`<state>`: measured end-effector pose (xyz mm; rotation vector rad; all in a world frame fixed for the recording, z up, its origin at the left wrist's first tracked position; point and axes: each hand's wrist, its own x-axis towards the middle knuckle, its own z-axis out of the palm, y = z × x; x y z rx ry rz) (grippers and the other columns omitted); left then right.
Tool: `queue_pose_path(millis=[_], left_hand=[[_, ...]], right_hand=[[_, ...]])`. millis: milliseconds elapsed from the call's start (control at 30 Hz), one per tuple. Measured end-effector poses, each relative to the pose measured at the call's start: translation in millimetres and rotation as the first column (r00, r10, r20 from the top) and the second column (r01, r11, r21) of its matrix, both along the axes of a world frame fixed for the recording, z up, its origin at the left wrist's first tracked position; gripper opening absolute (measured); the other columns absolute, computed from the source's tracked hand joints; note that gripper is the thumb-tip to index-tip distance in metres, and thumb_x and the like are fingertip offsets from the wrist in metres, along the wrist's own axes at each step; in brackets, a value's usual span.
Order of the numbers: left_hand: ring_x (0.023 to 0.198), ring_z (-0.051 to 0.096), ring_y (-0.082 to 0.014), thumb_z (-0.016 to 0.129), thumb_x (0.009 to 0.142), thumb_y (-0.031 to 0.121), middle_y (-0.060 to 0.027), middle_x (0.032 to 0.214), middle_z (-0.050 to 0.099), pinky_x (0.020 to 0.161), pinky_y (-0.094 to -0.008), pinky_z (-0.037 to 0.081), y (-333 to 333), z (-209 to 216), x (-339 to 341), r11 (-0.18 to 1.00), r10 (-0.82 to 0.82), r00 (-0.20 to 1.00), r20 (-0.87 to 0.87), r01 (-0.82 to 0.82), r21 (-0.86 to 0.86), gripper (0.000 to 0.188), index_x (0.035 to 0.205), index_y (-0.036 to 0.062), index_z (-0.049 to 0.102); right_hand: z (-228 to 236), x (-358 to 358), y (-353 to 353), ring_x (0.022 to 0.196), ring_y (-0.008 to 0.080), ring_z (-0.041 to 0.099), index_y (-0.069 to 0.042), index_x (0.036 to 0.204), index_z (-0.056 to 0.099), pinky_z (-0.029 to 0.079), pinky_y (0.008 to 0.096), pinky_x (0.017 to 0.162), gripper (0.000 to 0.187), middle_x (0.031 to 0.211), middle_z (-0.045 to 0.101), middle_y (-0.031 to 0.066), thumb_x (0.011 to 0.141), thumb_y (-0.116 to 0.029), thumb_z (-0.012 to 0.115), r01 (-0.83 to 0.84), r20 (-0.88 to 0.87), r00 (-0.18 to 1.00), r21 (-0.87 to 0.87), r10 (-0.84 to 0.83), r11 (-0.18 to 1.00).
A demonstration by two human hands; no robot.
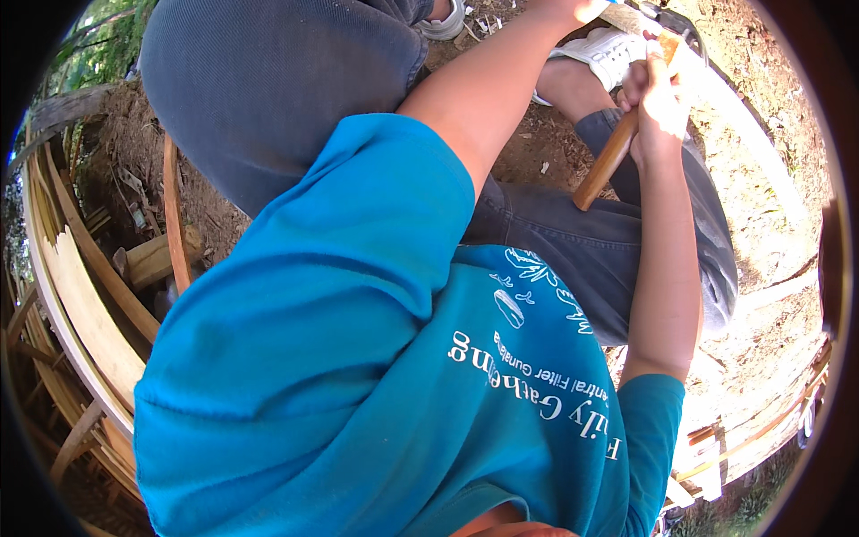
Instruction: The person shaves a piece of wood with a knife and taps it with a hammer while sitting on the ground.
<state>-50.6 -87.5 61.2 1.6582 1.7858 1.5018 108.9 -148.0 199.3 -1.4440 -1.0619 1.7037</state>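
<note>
My right hand (662, 112) is closed round the brown wooden handle (610, 161) of a tool. The handle's butt end slants down over my dark trouser leg. The tool's head, near the upper edge, is too unclear to name. My left hand (571, 9) reaches to the upper edge, where its fingers are cut off, so its grip is hidden. Beside it lies a pale, flat piece (624, 18) with a spot of blue at its end. A dark, curved metal object (673, 22) shows just beyond the handle's upper end.
Long split strips of wood or bamboo (85, 295) are piled at the left, with a short wooden block (157, 259) among them. I sit with bent legs on bare soil (528, 152), one white shoe (608, 54) near my hands. Strong sunlight washes out the ground at right.
</note>
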Motion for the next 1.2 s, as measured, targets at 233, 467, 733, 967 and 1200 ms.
queue_pose_path(millis=[233,467,733,967,1200], left_hand=[[0.098,0.066,-0.0383,0.066,0.078,0.014,-0.0189,0.101,0.070,0.081,-0.0487,0.051,5,37,12,0.989,-0.115,0.993,-0.034,0.118,0.094,0.026,0.103,0.0100,0.073],[0.094,0.068,-0.0386,0.067,0.083,0.017,-0.0200,0.098,0.071,0.080,-0.0458,0.053,12,34,20,0.979,-0.206,0.968,0.141,0.205,0.020,0.025,0.106,0.0086,0.073],[0.093,0.069,-0.0377,0.069,0.083,0.013,-0.0223,0.098,0.071,0.081,-0.0448,0.053,22,27,25,0.977,-0.180,0.972,0.152,0.195,-0.086,0.025,0.107,0.0072,0.072],[0.093,0.068,-0.0383,0.071,0.081,0.016,-0.0225,0.098,0.071,0.083,-0.0445,0.053,8,38,13,0.971,-0.190,0.969,0.157,0.209,-0.117,0.027,0.107,0.0073,0.072],[0.095,0.068,-0.0386,0.071,0.082,0.018,-0.0224,0.099,0.070,0.083,-0.0446,0.053,2,41,11,0.983,-0.180,0.983,0.047,0.182,-0.034,0.027,0.106,0.0073,0.072]], right_hand=[[8,1,4,0.054,0.0079,0.041,-0.008,0.110,0.055,0.037,0.0246,0.048,0.014,0.073,0.045,-0.0010,0.106,-0.021,0.056,0.156,-0.006,0.988,-0.058,-0.156,0.986],[34,7,15,0.052,0.0072,0.037,-0.006,0.133,0.060,0.037,0.0231,0.047,0.035,0.072,0.044,-0.0023,0.104,-0.027,0.062,0.268,0.081,0.959,0.032,-0.270,0.963],[15,10,6,0.053,0.0075,0.041,-0.011,0.097,0.046,0.037,0.0239,0.047,0.018,0.071,0.045,-0.0012,0.106,-0.024,0.056,0.121,0.066,0.991,-0.036,-0.118,0.992],[8,7,0,0.053,0.0078,0.042,-0.010,0.108,0.057,0.039,0.0249,0.048,0.023,0.072,0.047,-0.0021,0.106,-0.033,0.058,0.043,-0.016,0.999,-0.042,-0.044,0.998],[11,6,3,0.053,0.0087,0.042,-0.006,0.124,0.062,0.039,0.0254,0.048,0.034,0.071,0.047,-0.0022,0.106,-0.035,0.058,0.007,-0.021,1.000,-0.070,-0.008,0.998]])
